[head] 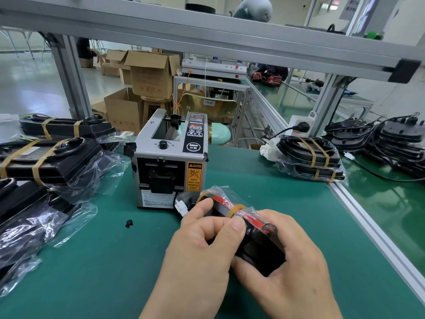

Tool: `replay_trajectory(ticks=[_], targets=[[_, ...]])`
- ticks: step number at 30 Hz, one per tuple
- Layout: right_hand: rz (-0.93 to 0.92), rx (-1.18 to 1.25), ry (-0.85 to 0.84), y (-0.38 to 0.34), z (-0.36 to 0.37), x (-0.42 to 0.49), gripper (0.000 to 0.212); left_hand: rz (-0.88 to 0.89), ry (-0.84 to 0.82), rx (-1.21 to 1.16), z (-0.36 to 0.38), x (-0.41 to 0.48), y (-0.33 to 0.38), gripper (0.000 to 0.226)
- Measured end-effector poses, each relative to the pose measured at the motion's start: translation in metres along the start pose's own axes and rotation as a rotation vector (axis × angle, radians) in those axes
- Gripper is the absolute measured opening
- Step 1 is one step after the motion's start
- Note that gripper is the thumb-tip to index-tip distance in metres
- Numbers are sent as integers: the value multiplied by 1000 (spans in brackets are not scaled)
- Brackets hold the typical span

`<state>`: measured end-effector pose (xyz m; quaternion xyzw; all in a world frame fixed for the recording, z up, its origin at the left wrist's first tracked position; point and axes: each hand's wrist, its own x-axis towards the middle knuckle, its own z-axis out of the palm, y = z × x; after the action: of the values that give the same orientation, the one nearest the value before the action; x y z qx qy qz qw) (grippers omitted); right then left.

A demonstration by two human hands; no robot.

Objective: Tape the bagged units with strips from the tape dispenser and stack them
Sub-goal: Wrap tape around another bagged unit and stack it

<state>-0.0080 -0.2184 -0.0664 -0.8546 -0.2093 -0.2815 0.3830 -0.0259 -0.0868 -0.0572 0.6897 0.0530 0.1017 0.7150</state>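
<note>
Bright, even overhead light filled the workspace, throwing only soft, faint shadows on the matte green bench mat [115, 261]. White glare broke over the crinkled clear plastic bags [30, 229] at the left, and a sheen lay on the glossy pale floor [25, 86]. The wide lens bowed the grey aluminium shelf beam [207, 35] and tilted the aluminium frame posts [71, 77] toward the edges; the grey boxy tape dispenser [170, 162] was sharp, the black-and-red bagged unit [253, 221] nearest the lens slightly soft, and the far window [326, 6] washed out and blurred.
</note>
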Motion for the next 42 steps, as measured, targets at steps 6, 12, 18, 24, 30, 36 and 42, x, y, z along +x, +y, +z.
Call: replay_trajectory(ticks=[6,12,18,24,30,36,42], targets=[[-2,4,1,-1,-1,-1,49,15,5,24,3,-1,0,18],[-30,-10,7,-2,0,0,47,1,69,93,6,-4,3,6],[-39,-24,15,1,1,-2,50,32,112,44,8,-4,-2,11],[-8,-27,-11,6,0,-5,58,-4,193,-212,9,3,-6,30],[-12,-26,-19,5,0,-4,60,49,133,-142,2,2,1,21],[-54,-25,-9,0,2,-4,56,-14,117,-80,4,2,-2,44],[25,16,-39,5,-1,-6,60,-39,109,-154,3,10,-4,24]])
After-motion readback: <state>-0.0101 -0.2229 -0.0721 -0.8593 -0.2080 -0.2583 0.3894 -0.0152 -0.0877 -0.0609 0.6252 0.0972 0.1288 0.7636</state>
